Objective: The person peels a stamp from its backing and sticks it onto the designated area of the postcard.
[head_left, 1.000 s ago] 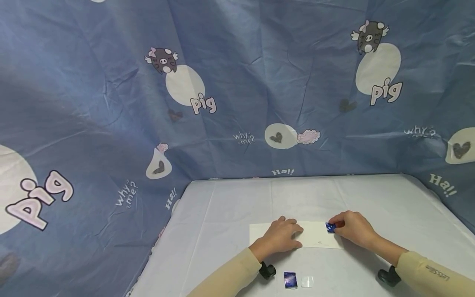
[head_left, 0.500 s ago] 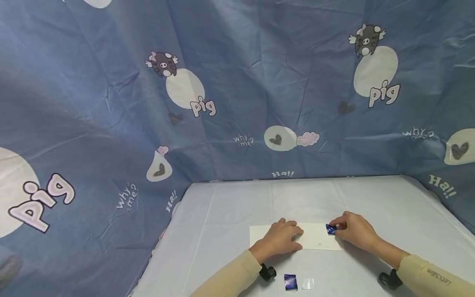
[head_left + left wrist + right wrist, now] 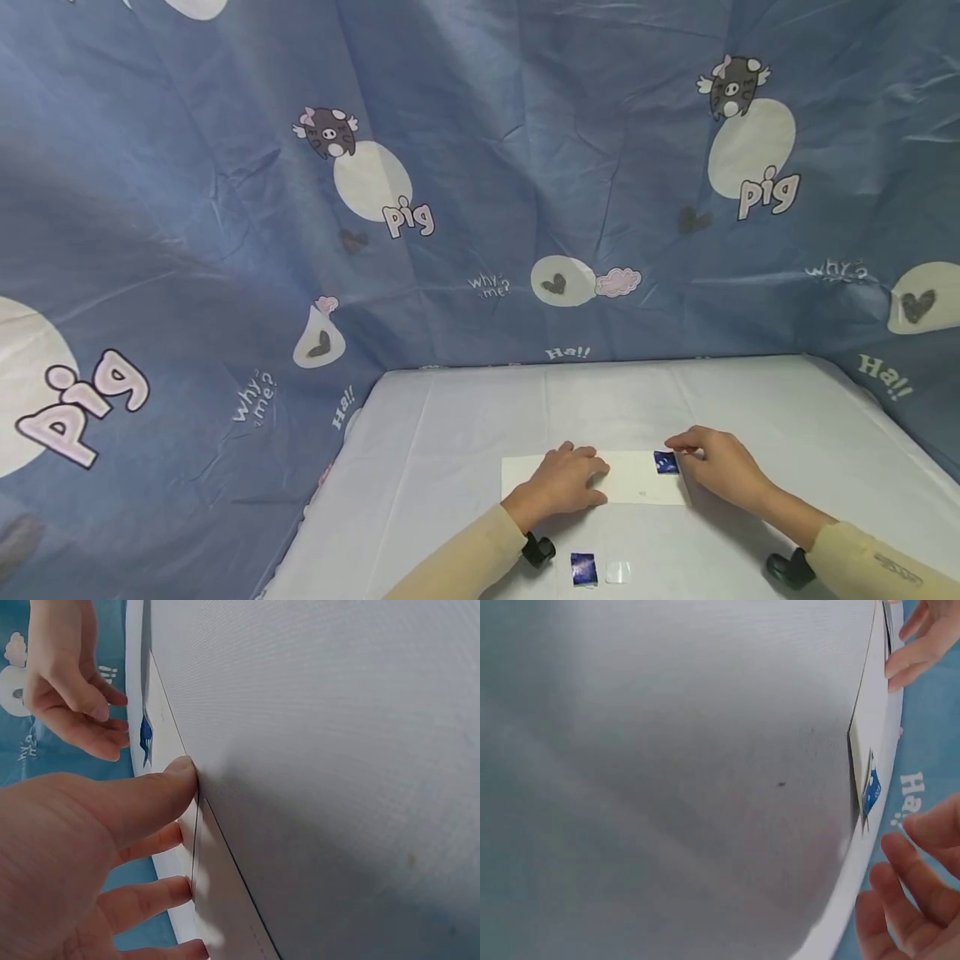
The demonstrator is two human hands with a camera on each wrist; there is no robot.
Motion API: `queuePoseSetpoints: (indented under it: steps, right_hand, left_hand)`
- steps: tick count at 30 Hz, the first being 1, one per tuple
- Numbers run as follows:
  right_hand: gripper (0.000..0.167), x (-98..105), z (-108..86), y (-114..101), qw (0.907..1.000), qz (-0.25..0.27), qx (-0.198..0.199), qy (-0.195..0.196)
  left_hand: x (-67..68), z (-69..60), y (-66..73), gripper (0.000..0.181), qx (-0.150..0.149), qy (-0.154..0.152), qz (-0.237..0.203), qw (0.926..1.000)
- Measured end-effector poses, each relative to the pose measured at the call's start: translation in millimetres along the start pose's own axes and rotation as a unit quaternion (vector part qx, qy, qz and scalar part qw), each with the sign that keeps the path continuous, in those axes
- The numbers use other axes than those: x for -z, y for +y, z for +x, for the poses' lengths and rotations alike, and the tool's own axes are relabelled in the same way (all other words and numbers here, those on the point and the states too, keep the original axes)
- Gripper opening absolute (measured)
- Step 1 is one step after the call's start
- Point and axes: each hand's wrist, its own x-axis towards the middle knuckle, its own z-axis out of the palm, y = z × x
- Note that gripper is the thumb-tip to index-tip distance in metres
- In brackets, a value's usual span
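A long cream-white card strip [image 3: 630, 485] lies on the white table, with a small dark-blue patterned square [image 3: 665, 462] on its right end. In the right wrist view this blue square [image 3: 872, 791] looks slightly raised or bent from the strip. My left hand [image 3: 561, 481] rests on the strip's middle, fingers spread; its thumb [image 3: 176, 772] touches the near edge in the left wrist view. Just right of the blue square is my right hand [image 3: 723, 468], its loosely bent fingers apart from the square and holding nothing.
Nearer the front of the table lie a purple-blue galaxy-patterned square [image 3: 583, 569] and a small clear or whitish square [image 3: 618, 572]. A blue cloth [image 3: 450, 317] with pig prints hangs behind and beside the white table [image 3: 450, 433].
Earlier my right hand pinched the blue square's right edge; now its fingers have let go and moved slightly right. The square stays on the strip. My left hand keeps its place.
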Motion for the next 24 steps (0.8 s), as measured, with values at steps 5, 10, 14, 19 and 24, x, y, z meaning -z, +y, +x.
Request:
queuePoseSetpoints:
  steps: [5,10,14,19,24]
  right_hand:
    - [0.032,-1,-5.8,-8,0.9976,-0.052,0.039,-0.025]
    - [0.036,-4,-15.3,-13,0.992,-0.088,0.08,-0.045]
    - [0.04,-6,-19.4,-12,0.9846,-0.106,0.123,-0.065]
    - [0.041,-7,-21.5,-8,0.9724,-0.125,0.18,-0.081]
    - [0.045,-5,-24.3,-7,0.9622,-0.148,0.207,-0.098]
  left_hand:
    - [0.0,0.4,-0.9,0.044,-0.001,0.001,-0.001,1.0]
    - [-1.1,0.3,-0.7,0.044,-0.002,0.001,0.002,1.0]
    - [-2.4,1.0,-1.1,0.044,-0.005,0.003,0.009,0.9999]
    - [-1.9,0.3,-0.1,0.044,-0.006,-0.003,0.01,0.9999]
    - [0.5,1.1,1.8,0.044,-0.008,-0.003,0.023,0.9997]
